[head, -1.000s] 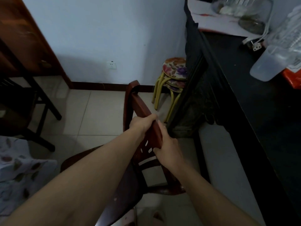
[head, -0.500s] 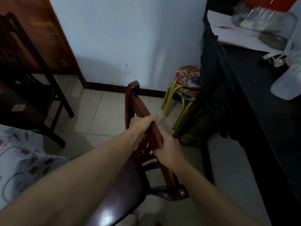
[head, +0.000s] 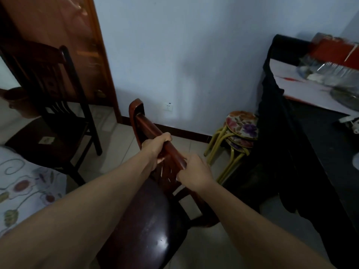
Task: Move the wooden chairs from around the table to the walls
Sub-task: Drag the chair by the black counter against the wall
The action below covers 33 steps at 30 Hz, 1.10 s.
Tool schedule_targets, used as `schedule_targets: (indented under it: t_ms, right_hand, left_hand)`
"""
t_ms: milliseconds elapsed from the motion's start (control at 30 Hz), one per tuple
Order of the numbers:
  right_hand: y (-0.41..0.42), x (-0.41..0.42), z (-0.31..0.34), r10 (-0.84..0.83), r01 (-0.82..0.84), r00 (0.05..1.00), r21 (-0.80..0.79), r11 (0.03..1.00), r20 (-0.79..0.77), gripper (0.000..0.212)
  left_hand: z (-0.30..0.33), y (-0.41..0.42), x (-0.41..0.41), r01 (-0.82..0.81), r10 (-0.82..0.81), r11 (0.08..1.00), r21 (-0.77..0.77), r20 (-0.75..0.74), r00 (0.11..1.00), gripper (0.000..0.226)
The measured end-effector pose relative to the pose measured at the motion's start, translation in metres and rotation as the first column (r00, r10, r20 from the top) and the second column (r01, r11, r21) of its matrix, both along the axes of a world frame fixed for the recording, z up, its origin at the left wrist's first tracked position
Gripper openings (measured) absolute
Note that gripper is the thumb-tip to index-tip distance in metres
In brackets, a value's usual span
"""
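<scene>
1. Gripping the chair [head: 155, 220] by its top rail: left hand [head: 155, 147] further up the rail, right hand [head: 196, 172] lower, nearer the person. Fingers of both are wrapped shut on the wood.
2. Chair sits in the middle of the tiled floor [head: 120, 150], back toward the pale wall [head: 184, 65], glossy seat under the person's forearms. Can't tell from here whether its legs are on the tiles or lifted.
3. Step in hand, as I read it: carrying or dragging this chair toward the wall ahead. Not there yet; open floor shows between the chair back and the skirting.
4. A second, darker chair [head: 50, 113] stands to the left, by the wooden door [head: 64, 45]. Stacked stools [head: 240, 131] with flowered tops sit at the wall on the right, just beside a black cabinet [head: 281, 133].
5. The surface with the flowered cloth [head: 25, 183] is at lower left, close behind the chair.
6. Next move likely calls for pushing straight ahead into the gap between the dark chair and the stools, keeping the back square to the wall.
7. Risk: clipping the stool legs on the right if it swings wide.
</scene>
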State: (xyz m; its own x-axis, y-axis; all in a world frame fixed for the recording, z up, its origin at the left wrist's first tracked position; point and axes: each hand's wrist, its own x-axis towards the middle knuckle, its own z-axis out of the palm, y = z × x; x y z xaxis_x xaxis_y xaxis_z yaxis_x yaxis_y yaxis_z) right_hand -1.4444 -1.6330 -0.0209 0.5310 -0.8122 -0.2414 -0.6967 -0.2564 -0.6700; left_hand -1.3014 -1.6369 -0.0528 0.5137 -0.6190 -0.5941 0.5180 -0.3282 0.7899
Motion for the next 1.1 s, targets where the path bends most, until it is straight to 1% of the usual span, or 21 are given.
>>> schedule_targets:
  t_ms: [67,200,267,400,533,700,833,933,967,1100]
  right_hand:
    - [-0.016,0.006,0.009,0.023,-0.023,1.0,-0.021,1.0,0.007,0.035]
    - [-0.061,0.011,0.022,0.082,-0.083,0.997,-0.078,0.994,-0.007,0.054]
    - [-0.09,0.012,0.027,0.104,-0.104,0.995,-0.098,0.99,-0.013,0.06]
    - [-0.155,0.017,0.035,0.189,-0.19,0.982,-0.118,0.975,-0.026,0.05]
    - [-0.212,0.022,0.043,0.215,-0.218,0.976,-0.109,0.97,-0.032,0.04]
    - [-0.288,0.032,0.046,0.231,-0.235,0.972,-0.117,0.965,-0.048,0.032]
    - [-0.34,0.037,0.048,0.235,-0.238,0.971,-0.108,0.965,-0.039,0.032]
    - [-0.38,0.046,0.045,0.226,-0.228,0.973,-0.075,0.971,-0.034,0.045]
    - [-0.393,0.05,0.044,0.223,-0.225,0.974,-0.066,0.972,-0.03,0.047]
    - [-0.445,0.079,0.04,0.215,-0.221,0.973,-0.061,0.973,-0.085,0.042]
  left_hand:
    - [0.007,-0.013,0.007,-0.031,0.031,0.999,-0.033,-0.007,0.999,0.047]
    - [0.02,-0.05,0.013,-0.079,0.076,0.994,-0.079,-0.037,0.996,0.058]
    - [0.026,-0.072,0.015,-0.091,0.087,0.992,-0.092,-0.049,0.995,0.061]
    - [0.037,-0.125,0.017,-0.139,0.133,0.984,-0.109,-0.063,0.989,0.061]
    - [0.045,-0.172,0.02,-0.164,0.158,0.98,-0.108,-0.066,0.985,0.061]
    - [0.054,-0.238,0.028,-0.173,0.167,0.98,-0.102,-0.065,0.984,0.066]
    - [0.052,-0.288,0.035,-0.187,0.178,0.977,-0.099,-0.087,0.98,0.061]
    - [0.049,-0.328,0.043,-0.193,0.183,0.977,-0.093,-0.105,0.977,0.049]
    - [0.048,-0.341,0.048,-0.193,0.183,0.977,-0.092,-0.108,0.977,0.047]
    - [0.041,-0.392,0.074,-0.183,0.174,0.98,-0.08,-0.109,0.979,0.047]
